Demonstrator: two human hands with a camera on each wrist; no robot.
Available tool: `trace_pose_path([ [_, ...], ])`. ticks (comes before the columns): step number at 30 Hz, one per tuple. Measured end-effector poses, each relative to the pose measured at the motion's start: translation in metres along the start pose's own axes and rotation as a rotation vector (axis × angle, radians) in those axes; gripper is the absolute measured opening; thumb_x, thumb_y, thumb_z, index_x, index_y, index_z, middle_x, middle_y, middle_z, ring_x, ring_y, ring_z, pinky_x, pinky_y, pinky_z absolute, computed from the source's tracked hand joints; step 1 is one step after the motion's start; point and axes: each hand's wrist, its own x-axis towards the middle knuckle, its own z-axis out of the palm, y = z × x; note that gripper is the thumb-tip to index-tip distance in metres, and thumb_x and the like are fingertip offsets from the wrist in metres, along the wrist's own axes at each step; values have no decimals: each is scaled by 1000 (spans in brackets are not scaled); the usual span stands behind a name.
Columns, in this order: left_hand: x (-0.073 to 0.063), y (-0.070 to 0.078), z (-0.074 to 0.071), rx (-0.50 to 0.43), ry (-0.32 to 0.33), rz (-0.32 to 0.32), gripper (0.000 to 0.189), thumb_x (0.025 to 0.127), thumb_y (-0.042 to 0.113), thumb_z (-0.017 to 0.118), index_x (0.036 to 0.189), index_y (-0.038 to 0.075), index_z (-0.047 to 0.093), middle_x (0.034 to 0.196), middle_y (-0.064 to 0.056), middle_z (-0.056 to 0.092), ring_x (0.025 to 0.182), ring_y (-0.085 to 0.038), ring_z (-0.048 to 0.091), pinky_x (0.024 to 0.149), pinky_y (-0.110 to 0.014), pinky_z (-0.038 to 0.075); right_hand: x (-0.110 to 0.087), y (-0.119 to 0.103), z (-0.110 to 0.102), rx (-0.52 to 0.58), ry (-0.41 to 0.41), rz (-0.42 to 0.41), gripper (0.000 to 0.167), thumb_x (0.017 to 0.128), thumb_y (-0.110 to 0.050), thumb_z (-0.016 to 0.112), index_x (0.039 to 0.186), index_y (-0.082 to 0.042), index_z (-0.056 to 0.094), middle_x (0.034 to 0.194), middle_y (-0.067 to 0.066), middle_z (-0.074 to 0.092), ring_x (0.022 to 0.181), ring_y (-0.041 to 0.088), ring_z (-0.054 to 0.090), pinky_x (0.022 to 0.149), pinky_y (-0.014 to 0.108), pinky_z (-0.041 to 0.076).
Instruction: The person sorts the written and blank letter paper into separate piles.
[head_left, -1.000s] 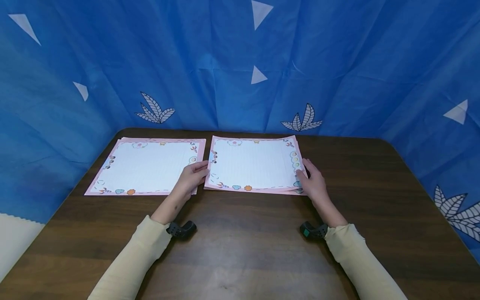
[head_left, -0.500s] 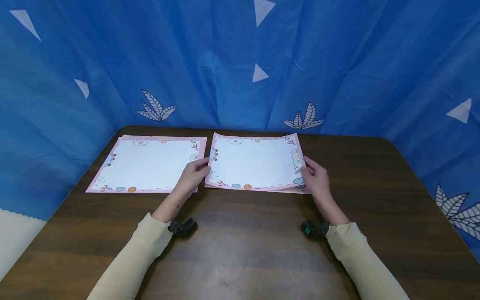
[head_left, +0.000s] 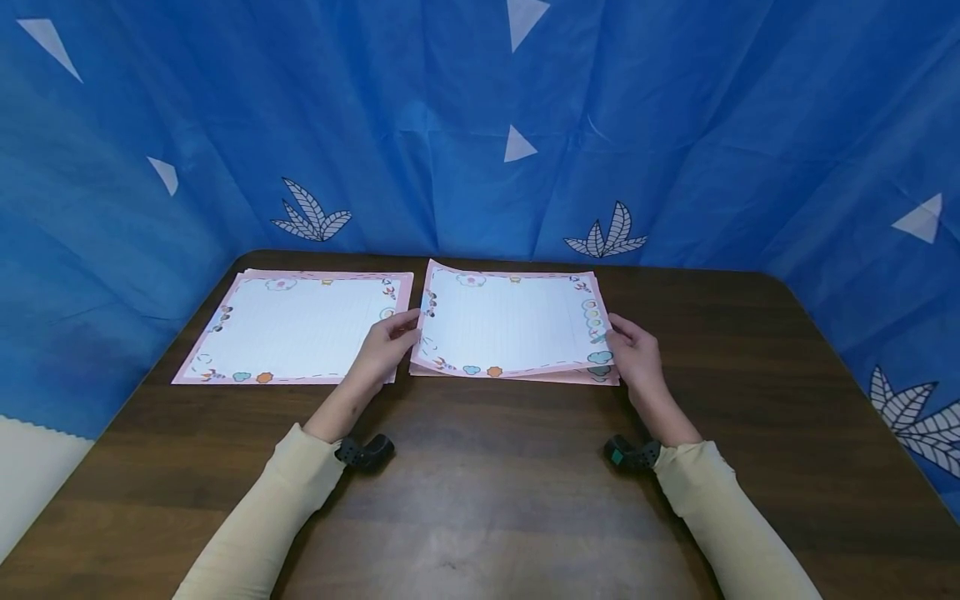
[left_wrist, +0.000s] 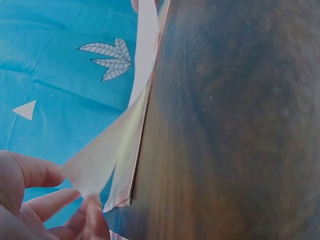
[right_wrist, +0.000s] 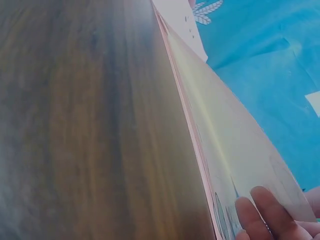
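Head view: a person's two bare hands lift a lined, pink-bordered top sheet (head_left: 517, 325) just above a pile (head_left: 588, 377) of matching paper near the far edge of a dark wood-grained desk (head_left: 480, 508). The left hand (head_left: 380, 352) pinches the sheet's left edge between thumb and fingers; the right hand (head_left: 636, 357) grips the right edge, low toward the near corner. The far left corner curls upward, and pink paper shows beneath the near edge. Just beside, on the person's left, lies a second stack (head_left: 307, 329) of similar bordered sheets, its right edge partly behind the left hand. Pale rolled sleeves (head_left: 262, 517) cover both forearms, with a black wrist device (head_left: 366, 454) at the left cuff and another at the right. A blue curtain (head_left: 420, 100), printed with white triangles and leafy sprigs, hangs behind.

Left wrist view: thumb and fingers of the left hand hold the sheet's end, which rises in a curve away from the flat edge of the pile on the desk. Fingertips of the right hand appear at the far end of the paper, at the top of the view.

Right wrist view: fingers of the right hand press against the pale underside of the bowed sheet, above the pink-edged pile. The hand is cut off by the corner of the view, and its thumb appears to lie on the paper's other side.
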Motion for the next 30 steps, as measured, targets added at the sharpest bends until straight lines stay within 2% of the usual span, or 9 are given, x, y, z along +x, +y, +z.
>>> trace_pose_path([
  [6, 1, 0, -1, -29, 12, -31, 44, 95, 12, 53, 137, 1, 46, 107, -18, 56, 96, -26, 52, 82, -32, 49, 1, -1, -3, 23, -9, 9, 46, 101, -22, 41, 144, -8, 36, 131, 18, 48, 108, 26, 52, 86, 30, 43],
  [13, 2, -4, -4, -52, 45, -97, 43, 94, 11, 54, 136, 4, 48, 106, -17, 58, 88, -23, 56, 75, -25, 50, 1, 0, -5, 6, -45, 17, 48, 99, -23, 45, 144, -7, 37, 132, 18, 46, 109, 30, 51, 93, 36, 40],
  [17, 2, -3, -5, -42, 18, -112, 45, 94, 12, 54, 137, 2, 46, 105, -19, 59, 79, -20, 56, 66, -22, 48, 3, -1, -8, -22, -89, 17, 50, 98, -24, 46, 144, -5, 36, 132, 20, 46, 110, 31, 51, 97, 41, 37],
  [23, 0, -1, -7, 9, -2, -114, 48, 93, 13, 56, 139, 4, 44, 103, -18, 60, 80, -21, 58, 67, -22, 48, 5, -1, -15, -84, -131, 7, 49, 99, -24, 46, 142, -3, 38, 129, 22, 50, 106, 32, 54, 93, 40, 40],
  [30, 1, -4, -11, 16, 19, -58, 48, 92, 10, 57, 138, 6, 46, 93, -16, 60, 75, -20, 53, 59, -22, 44, 6, -3, -15, -116, -111, 11, 46, 99, -22, 47, 142, -6, 41, 127, 19, 52, 103, 29, 56, 88, 33, 45],
])
